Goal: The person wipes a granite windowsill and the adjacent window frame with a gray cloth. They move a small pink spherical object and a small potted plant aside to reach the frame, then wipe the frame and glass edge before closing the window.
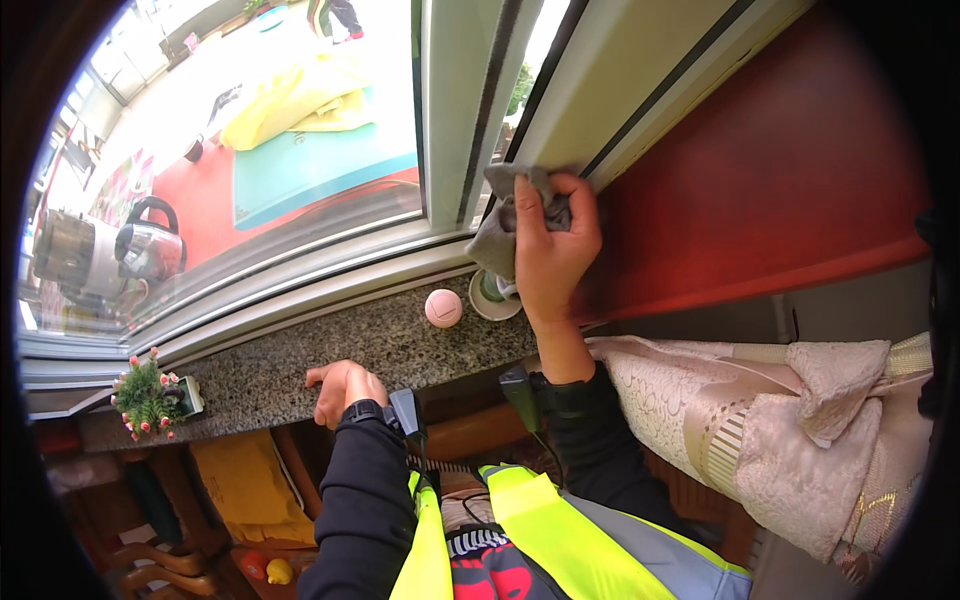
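Note:
My right hand (556, 259) grips a crumpled grey cloth (499, 244) and presses it against the lower corner of the white window frame (592, 97). Below that hand, partly covered by it, a small white round dish (491, 300) with something green inside stands on the speckled granite sill (262, 360). A pink round lidded container (443, 308) sits just left of the dish. My left hand (346, 390) is at the sill's front edge, fingers loosely bent and apart, with nothing visible in it.
An artificial flower plant (150, 397) in a white pot stands at the sill's left end. To the right are a red panel (757, 165) and a gathered pale curtain (750, 420). Through the glass appear a kettle (154, 244), yellow cloth (300, 105) and a person's legs (341, 16).

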Motion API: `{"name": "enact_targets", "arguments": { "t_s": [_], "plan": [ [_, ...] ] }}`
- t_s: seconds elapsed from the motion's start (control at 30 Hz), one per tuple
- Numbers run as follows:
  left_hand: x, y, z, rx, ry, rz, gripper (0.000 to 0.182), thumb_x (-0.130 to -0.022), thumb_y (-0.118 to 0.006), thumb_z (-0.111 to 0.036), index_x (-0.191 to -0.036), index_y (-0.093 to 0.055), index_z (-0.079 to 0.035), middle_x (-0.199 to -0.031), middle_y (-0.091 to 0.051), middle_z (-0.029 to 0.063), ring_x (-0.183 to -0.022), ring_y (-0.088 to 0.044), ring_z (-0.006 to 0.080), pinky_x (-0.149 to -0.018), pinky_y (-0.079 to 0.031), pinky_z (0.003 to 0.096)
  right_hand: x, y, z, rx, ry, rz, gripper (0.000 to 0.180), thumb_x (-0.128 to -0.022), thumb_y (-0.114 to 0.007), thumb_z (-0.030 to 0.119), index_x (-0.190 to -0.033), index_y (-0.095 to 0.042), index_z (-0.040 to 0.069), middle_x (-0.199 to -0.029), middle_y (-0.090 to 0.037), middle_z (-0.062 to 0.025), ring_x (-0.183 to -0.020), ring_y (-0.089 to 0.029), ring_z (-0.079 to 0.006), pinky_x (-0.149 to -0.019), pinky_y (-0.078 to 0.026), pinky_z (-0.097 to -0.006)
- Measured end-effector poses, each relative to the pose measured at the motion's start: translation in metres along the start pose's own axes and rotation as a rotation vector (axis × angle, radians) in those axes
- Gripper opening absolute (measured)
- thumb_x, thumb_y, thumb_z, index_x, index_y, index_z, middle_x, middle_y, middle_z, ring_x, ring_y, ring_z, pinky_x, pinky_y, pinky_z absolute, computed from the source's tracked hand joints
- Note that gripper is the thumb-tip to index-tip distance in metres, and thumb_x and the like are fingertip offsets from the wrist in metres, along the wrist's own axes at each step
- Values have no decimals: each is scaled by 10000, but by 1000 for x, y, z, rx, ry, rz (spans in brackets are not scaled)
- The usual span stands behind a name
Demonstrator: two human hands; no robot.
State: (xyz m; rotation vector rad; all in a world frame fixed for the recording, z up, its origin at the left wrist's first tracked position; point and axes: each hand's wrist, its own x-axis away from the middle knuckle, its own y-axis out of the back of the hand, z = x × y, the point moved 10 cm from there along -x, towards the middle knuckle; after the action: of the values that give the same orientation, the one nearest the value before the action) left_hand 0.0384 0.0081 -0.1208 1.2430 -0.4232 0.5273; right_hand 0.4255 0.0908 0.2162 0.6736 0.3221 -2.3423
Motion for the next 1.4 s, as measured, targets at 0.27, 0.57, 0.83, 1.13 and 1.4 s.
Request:
{"name": "enact_targets", "arguments": {
  "t_s": [0.27, 0.57, 0.83, 1.13, 1.4],
  "plan": [
    [-31, -13, 3, 30, 28, -41, 582, -926, -456, -504, -1164, -560, 17, -1163, -638, 136, -1107, -590, 261, -992, -384, 543, -9, 7, 29, 136, 197, -129, 205, -814, -785, 86, -890, -612, 7, -745, -598, -75, -642, -555, -185, -619, -478, -316],
    [34, 22, 14, -82, 14, 31, 572, -927, -454, -497, -1165, -561, 11, -1164, -638, 130, -1108, -589, 255, -994, -380, 545, 14, -13, 17, 481, 297, 56, 240, -685, -770, 35, -831, -579, 51, -776, -576, -112, -706, -578, -355, -624, -471, -426],
    [31, 25, 5, -136, 22, 36, 562, -928, -452, -492, -1166, -561, 6, -1164, -638, 124, -1109, -587, 250, -996, -376, 546, -20, -1, 50, 372, 442, -92, 233, -713, -780, 47, -795, -563, 64, -726, -548, -100, -651, -553, -331, -585, -451, -405],
    [-1, -1, 1, -51, 19, -10, 552, -929, -451, -485, -1167, -562, 0, -1164, -638, 117, -1110, -586, 244, -999, -372, 548, 10, -13, 26, 503, 366, 72, 254, -699, -786, 57, -768, -542, 71, -715, -545, -90, -643, -560, -328, -568, -449, -419],
    [-14, -6, 2, -97, 36, -35, 542, -930, -449, -479, -1167, -562, -5, -1165, -638, 111, -1111, -584, 239, -1001, -368, 550, -68, -5, 128, 246, 621, -152, 264, -697, -798, 84, -791, -552, 68, -732, -552, -85, -646, -555, -328, -586, -455, -405]
  ]
}}
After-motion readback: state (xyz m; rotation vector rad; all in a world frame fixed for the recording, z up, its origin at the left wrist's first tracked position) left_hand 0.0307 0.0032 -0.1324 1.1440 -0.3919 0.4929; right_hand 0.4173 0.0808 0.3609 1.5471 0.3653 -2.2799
